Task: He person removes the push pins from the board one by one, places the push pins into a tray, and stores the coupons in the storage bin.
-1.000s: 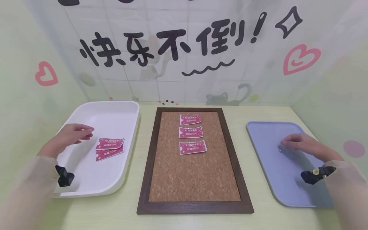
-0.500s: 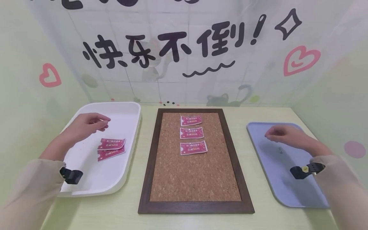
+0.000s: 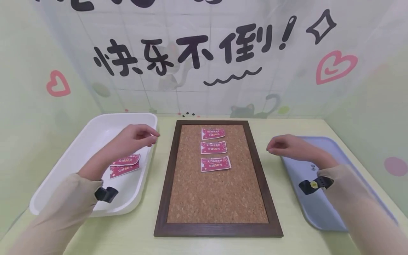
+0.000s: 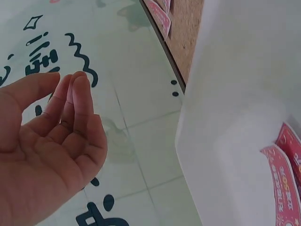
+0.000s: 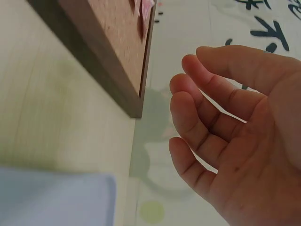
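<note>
My left hand [image 3: 137, 138] hovers over the right rim of the white tray [image 3: 148, 191], fingers loosely bent; the left wrist view shows its thumb apart from the fingertips and nothing held. Two pink coupons [image 3: 125, 170] lie overlapping in that tray, partly behind the forearm. My right hand [image 3: 290, 146] is above the left edge of the blue tray [image 3: 296, 177], loosely curled, thumb near the index fingertip, nothing visible between them. Between the hands lies a cork board [image 3: 216, 198] bearing a top coupon [image 3: 213, 134], a middle coupon [image 3: 213, 147] and a lower coupon [image 3: 215, 164].
Small clear pins [image 3: 313, 166] lie on the blue tray beside the right wrist. The cork board's dark wooden frame [image 3: 218, 230] sits on the pale table [image 3: 143, 233] between both trays. A printed backdrop [image 3: 191, 95] stands behind the table.
Both hands have moved inward toward the cork board: the left from over the white tray's coupons, the right from beside the pins on the blue tray. Coupons and pins stay where they were.
</note>
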`<action>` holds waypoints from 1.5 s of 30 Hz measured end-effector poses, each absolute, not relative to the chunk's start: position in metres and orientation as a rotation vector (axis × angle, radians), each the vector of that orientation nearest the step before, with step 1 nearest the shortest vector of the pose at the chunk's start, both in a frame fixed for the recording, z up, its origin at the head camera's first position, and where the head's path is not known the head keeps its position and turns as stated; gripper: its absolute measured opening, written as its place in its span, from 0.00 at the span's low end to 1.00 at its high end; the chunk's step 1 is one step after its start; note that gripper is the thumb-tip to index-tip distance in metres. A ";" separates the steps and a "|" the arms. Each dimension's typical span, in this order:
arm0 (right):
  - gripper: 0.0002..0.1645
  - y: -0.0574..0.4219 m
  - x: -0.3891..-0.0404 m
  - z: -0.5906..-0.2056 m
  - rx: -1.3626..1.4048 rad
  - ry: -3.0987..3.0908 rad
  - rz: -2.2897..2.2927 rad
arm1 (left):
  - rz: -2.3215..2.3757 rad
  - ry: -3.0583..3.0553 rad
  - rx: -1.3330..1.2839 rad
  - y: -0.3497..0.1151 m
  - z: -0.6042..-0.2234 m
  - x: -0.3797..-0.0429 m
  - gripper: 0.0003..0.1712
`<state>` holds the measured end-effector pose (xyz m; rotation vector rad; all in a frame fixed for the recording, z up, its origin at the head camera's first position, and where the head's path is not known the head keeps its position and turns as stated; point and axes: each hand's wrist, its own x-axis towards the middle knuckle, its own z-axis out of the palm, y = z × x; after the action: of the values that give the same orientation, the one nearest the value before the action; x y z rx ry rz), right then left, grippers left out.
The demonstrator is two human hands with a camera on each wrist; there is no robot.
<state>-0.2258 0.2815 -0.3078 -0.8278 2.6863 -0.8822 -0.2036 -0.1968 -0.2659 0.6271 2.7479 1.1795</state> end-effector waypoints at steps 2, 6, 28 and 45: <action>0.08 0.271 -0.227 -0.307 -0.842 2.660 -0.867 | 1.193 2.709 0.650 -0.185 -0.269 -0.206 0.12; 0.08 0.251 -0.230 -0.307 -0.885 2.609 -0.843 | 1.178 2.661 0.694 -0.166 -0.275 -0.211 0.10; 0.09 0.152 -0.268 -0.330 -0.890 2.485 -0.869 | 1.009 2.549 0.636 -0.088 -0.326 -0.242 0.11; 0.07 0.129 -0.287 -0.350 -0.883 2.426 -0.776 | 0.982 2.525 0.430 -0.065 -0.343 -0.255 0.08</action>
<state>-0.2865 0.1287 -0.3497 -0.8828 2.4257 -0.7755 -0.2548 -0.0652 -0.3435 0.4298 2.5251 0.9824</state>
